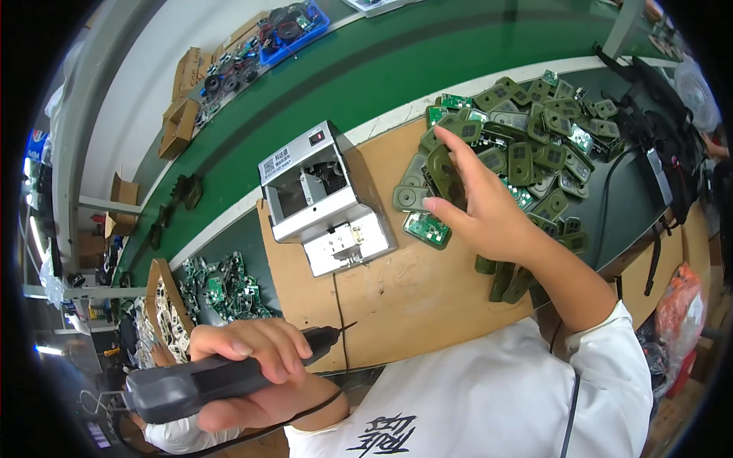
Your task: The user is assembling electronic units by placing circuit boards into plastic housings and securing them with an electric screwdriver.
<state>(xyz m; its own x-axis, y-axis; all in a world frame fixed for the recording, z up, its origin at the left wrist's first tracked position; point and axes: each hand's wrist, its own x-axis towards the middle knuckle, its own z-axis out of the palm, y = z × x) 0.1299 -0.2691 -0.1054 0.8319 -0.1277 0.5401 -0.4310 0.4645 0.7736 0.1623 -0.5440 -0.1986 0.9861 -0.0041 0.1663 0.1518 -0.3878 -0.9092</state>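
Note:
My left hand (252, 366) is closed around a dark grey electric screwdriver (191, 385). Its bit points right, over the near edge of the tan work board (412, 298). My right hand (489, 210) reaches into a pile of olive-green plastic covers (534, 145) and green circuit boards. It pinches one dark olive-green cover (441, 174) between the index fingertip and thumb, with the other fingers spread. A green circuit board (427, 229) lies just below that thumb.
A silver screw-feeder box (328, 198) stands on the board, with its cable running toward me. More circuit boards (225, 286) are heaped at the left. Behind are a green conveyor belt (397, 69), cardboard boxes (179, 126) and a blue tray (294, 30). Black straps (657, 137) and an orange bag (679, 305) are at the right.

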